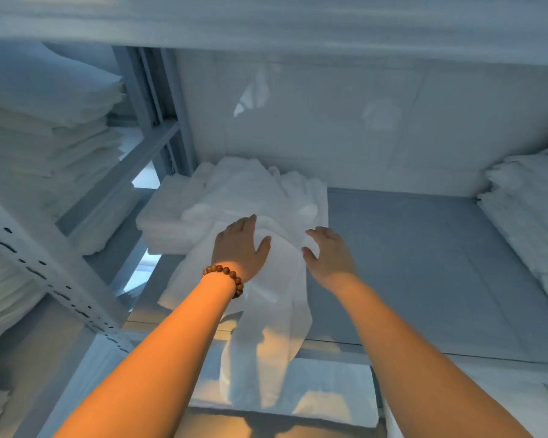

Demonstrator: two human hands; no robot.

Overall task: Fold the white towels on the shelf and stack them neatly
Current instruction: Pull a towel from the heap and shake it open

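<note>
The left hand [239, 245] lay flat, fingers straight and close together, palm down on the loose towel [266, 343]. A bracelet [228, 276] of round brown beads circled its wrist. The right hand [328, 254] was open beside it, fingers spread and gently bent over the towel's right edge, holding nothing; whether it touched the cloth could not be told. That towel ran from the crumpled heap [253, 188] at the back left of the shelf [408, 263] forward over the front lip, and its lower half hung free. The hanging part looked the likelier trouble: since neither hand gripped the cloth, its weight could drag the towel off the edge once the palm lifted. Pulling it forward might also bring the heap along and knock askew the folded stack [162, 222] under it. The loose towel seemed thin and smooth, falling in long soft creases, while the heap was bunched and thicker. The folded stack had squared, blocky edges. The shelf board was flat, matt and grey-blue. At the right stood a pile of fluffy towels [525, 222] with ragged, tufted edges. The bay to the left held layered folded linens [45, 121] behind a slotted metal upright [54, 279].
</note>
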